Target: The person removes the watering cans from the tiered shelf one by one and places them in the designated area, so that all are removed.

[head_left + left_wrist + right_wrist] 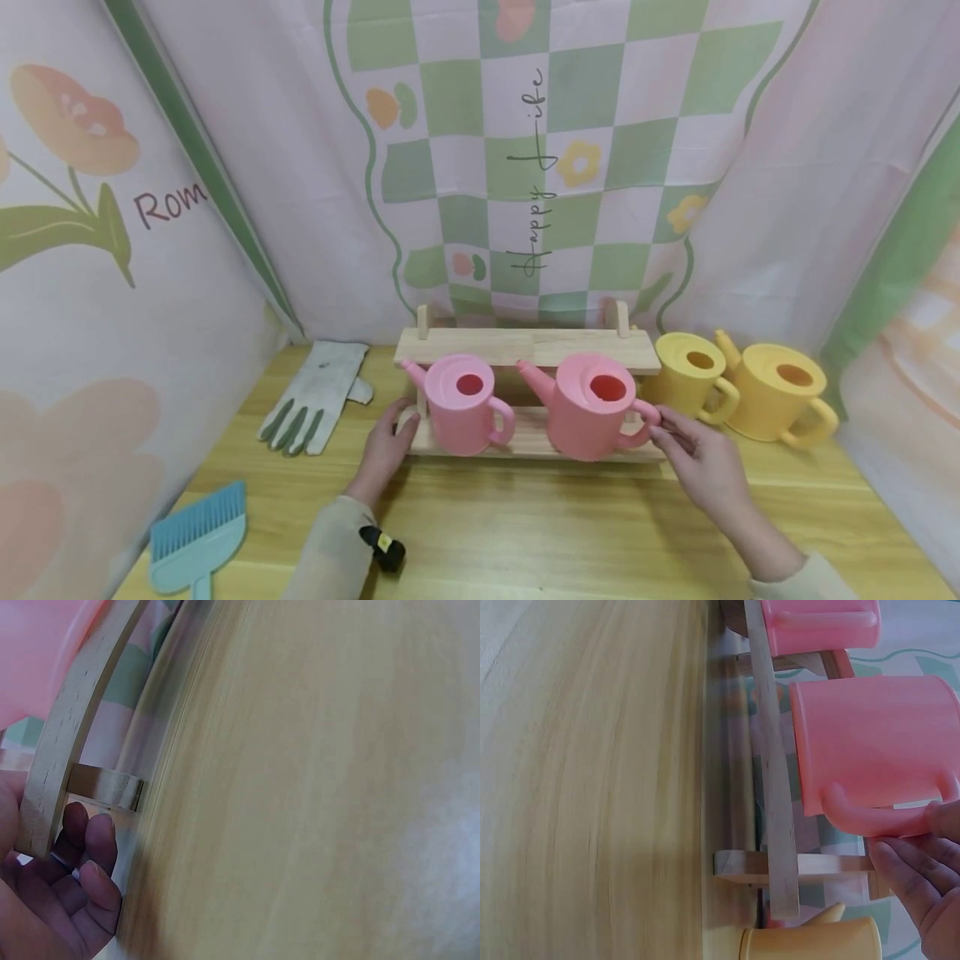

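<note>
A two-tier wooden shelf [525, 346] stands on the table, with two pink watering cans on its lower board. My left hand [387, 446] grips the left end of that board, thumb on top and fingers curled below, as the left wrist view shows. Close to it sits the lighter pink watering can [459, 408], spout to the left. Farther right is the deeper pink watering can [588, 412], whose handle my right hand [705, 462] pinches between thumb and fingers. In the right wrist view this can's handle [877, 820] meets my thumb.
Two yellow watering cans, a nearer-shelf one [684, 375] and an outer one [780, 392], stand right of the shelf. A white and green glove [318, 396] lies at the back left. A blue brush [198, 542] lies at the front left. Printed curtains [510, 167] hang behind.
</note>
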A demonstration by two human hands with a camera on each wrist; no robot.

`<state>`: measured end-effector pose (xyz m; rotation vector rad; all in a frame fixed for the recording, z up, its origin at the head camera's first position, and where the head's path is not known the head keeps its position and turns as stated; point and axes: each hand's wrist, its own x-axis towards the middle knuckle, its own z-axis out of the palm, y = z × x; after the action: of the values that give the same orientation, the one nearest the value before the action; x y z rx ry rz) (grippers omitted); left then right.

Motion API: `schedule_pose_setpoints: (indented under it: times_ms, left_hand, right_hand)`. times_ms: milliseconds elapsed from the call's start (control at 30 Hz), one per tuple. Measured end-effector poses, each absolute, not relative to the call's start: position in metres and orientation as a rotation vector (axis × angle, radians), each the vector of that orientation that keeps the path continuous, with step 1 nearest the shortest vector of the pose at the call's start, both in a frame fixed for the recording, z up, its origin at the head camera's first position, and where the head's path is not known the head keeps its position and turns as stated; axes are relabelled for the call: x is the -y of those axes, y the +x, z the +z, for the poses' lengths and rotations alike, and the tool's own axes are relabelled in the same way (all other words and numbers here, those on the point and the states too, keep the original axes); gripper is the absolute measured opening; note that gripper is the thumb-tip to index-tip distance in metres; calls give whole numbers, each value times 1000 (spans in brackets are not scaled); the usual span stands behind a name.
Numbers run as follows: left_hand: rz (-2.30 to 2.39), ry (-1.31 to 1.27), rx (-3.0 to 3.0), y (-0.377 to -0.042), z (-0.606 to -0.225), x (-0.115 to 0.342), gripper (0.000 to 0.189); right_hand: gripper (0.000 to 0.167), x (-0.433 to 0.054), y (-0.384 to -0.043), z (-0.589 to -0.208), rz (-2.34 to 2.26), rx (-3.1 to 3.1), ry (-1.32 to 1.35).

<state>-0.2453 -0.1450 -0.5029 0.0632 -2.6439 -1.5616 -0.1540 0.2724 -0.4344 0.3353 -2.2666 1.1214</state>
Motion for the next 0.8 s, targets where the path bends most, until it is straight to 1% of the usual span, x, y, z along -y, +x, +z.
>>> schedule_pose_setpoints:
  times_ms: [233,467,667,800]
  left_hand:
    - [-1571,63,2645,-245,-503,146,43]
    - [-1580,87,2658,-245,-502,145,43]
    - [-1570,102,2672,-246,-502,145,44]
    - [-1575,94,2669,-245,-502,145,44]
  right_hand:
    - [26,-281,-150,-431,1108,2236,324]
    - [29,-290,-145,-429,1085,2235,317]
    - [29,-299,-142,-429,1109,2260,264]
    - [33,-303,-139,-428,1105,2273,219]
